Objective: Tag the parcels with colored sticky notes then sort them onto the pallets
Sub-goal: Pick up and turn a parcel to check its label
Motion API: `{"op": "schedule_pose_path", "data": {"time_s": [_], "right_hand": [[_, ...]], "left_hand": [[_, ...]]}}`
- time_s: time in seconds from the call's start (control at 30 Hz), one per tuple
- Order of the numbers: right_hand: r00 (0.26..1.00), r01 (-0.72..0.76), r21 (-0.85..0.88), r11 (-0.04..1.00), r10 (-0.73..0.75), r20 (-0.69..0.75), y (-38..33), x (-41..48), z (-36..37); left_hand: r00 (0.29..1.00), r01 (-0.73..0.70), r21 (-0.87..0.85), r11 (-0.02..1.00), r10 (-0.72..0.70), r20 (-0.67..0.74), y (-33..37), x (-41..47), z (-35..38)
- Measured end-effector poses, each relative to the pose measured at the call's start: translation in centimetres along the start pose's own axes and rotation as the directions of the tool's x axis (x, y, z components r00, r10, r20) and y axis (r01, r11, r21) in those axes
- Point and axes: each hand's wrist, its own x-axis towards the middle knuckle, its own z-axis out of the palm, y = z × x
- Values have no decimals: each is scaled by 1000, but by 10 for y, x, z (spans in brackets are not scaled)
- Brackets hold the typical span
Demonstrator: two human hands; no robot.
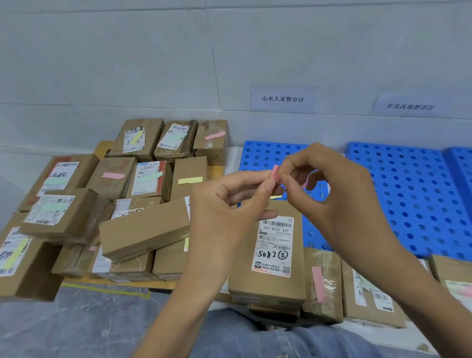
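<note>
I see both hands, left point(225, 199) and right point(329, 182), pinching a pink sticky note point(274, 172) above a labelled parcel point(270, 258).

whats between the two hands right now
In the head view, a pink sticky note sits between the left hand and the right hand, pinched by fingertips of both.

1. A heap of parcels point(133, 188) fills the left side, its rear boxes close to the wall point(104, 61)
2. Right of the heap lies the first pallet point(261, 153), and the second pallet point(418, 191) lies to the right of that
3. On the wall, the left sign point(282, 99) hangs behind the first pallet and the right sign point(410, 106) behind the second
4. A labelled parcel point(267, 261) lies before the first pallet, with a row of parcels point(370, 295) to its right
5. Above it the left hand point(225, 205) and right hand point(336, 195) meet, pinching a sticky note point(274, 172) between them
</note>
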Motion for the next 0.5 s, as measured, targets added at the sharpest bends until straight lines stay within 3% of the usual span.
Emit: {"op": "schedule_pose_path", "data": {"time_s": [0.3,0.4,0.5], "right_hand": [[1000,10,61,998,-11,25,2,1,-1],[998,62,39,997,-61,-25,3,1,-1],[998,25,4,1000,-25,-57,6,3,0]], "left_hand": [[994,-64,97,993,72,-84,-1,2,3],[991,-74,99,992,84,-100,1,4,4],[993,-69,86,994,77,-91,2,5,4]]}}
